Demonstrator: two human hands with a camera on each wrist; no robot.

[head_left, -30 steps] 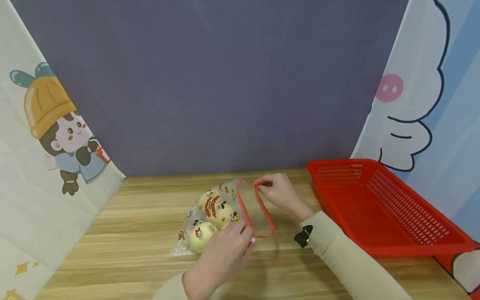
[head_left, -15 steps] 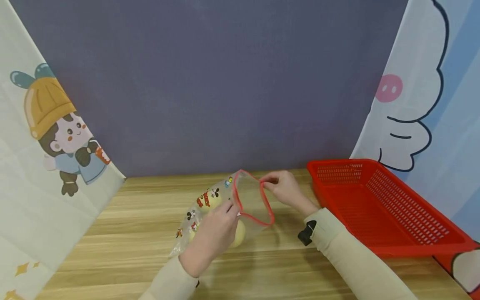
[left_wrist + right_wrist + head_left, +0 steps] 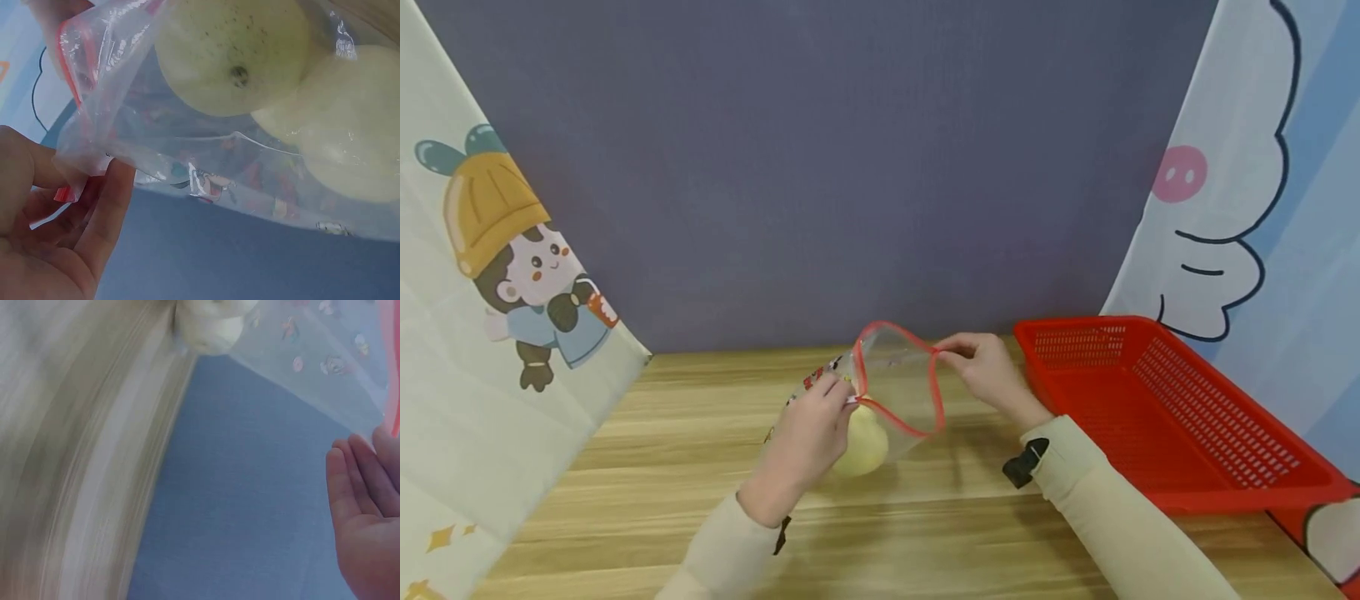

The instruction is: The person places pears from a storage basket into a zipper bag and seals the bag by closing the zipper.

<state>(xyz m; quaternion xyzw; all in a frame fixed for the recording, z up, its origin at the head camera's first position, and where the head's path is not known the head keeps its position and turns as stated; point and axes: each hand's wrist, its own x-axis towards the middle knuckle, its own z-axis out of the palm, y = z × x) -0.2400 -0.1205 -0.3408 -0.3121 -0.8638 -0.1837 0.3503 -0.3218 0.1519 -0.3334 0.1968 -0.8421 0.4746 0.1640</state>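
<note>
A clear plastic zip bag (image 3: pixel 910 387) with a red zip strip and small cartoon prints is spread wide at its mouth between my hands. My left hand (image 3: pixel 805 437) pinches the near-left side of the red rim, beside the slider. The far-right side of the rim is pinched between the thumb and fingers of my right hand (image 3: pixel 988 375). Inside the bag lie pale yellow, round pears (image 3: pixel 861 447), partly covered by my left hand in the head view. The left wrist view shows the pears (image 3: pixel 234 56) close up through the plastic, one with a speckled skin and dark end.
A red perforated plastic basket (image 3: pixel 1150 417) stands on the right of the wooden table (image 3: pixel 670 425), close to my right forearm. A dark blue-grey panel (image 3: pixel 820 167) rises behind the table. Printed cartoon cloths flank both sides.
Both hands have lifted the bag's mouth up and away, my left hand also going left. The opening has spread wider, and the bag has tilted more upright with the pears inside.
</note>
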